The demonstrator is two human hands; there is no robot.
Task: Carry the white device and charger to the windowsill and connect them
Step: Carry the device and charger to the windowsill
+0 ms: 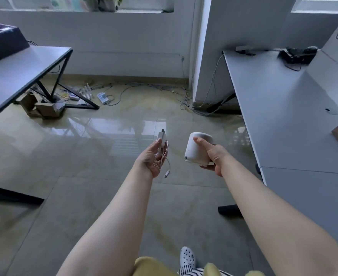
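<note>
I see a glossy tiled floor [104,176]. Taking the pillar [214,56] as landmark: cables [186,100] lie tangled at its base, a power strip [102,98] and cardboard boxes [42,108] sit on the floor well left of it, under the left table [14,76]. The right table [283,108] stands just beside it.

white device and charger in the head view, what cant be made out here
- White device: its far side and base are hidden by the right hand; any port is too small to tell.
- Charger: partly covered by the left hand; the plug type on its cable is too small.
- Windowsill: cut off by the top edge.
</note>
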